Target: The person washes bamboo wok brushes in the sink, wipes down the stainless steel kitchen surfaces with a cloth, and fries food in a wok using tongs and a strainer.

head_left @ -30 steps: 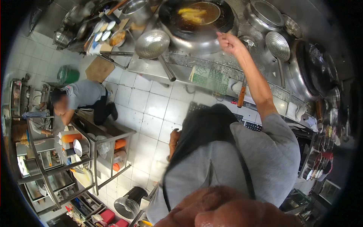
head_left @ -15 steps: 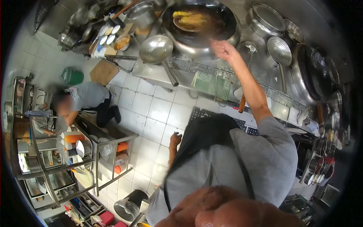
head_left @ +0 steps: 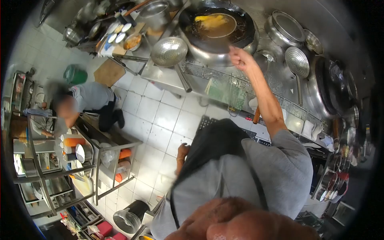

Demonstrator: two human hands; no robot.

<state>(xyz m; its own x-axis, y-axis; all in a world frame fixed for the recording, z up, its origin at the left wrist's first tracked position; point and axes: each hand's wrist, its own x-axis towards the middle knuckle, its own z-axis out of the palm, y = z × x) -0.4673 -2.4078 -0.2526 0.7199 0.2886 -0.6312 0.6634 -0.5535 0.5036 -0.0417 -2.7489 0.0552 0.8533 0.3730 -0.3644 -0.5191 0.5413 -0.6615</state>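
My right hand (head_left: 242,60) is closed at the near rim of a large wok (head_left: 244,51) on the stove. What its fingers grip is blurred and hidden. In the wok's dark oil lies a long yellow piece of food (head_left: 211,21), with an oval outline around it. My left hand (head_left: 183,151) hangs low beside my black apron (head_left: 212,148), fingers loosely bent and nothing visible in it. Left of the wok, a perforated strainer (head_left: 169,52) rests with its handle over the counter edge.
A second skimmer (head_left: 297,62), a lidded pot (head_left: 287,28) and another wok (head_left: 320,86) stand at right. Small dishes (head_left: 120,38) and a bowl of food (head_left: 132,41) sit at upper left. A co-worker (head_left: 94,100) bends by a metal rack (head_left: 96,176). A green bucket (head_left: 75,75) is behind.
The yellow food lies differently in the oil, and more of the oval outline shows. My right hand has turned slightly, still at the wok's rim. The whole view has shifted a little.
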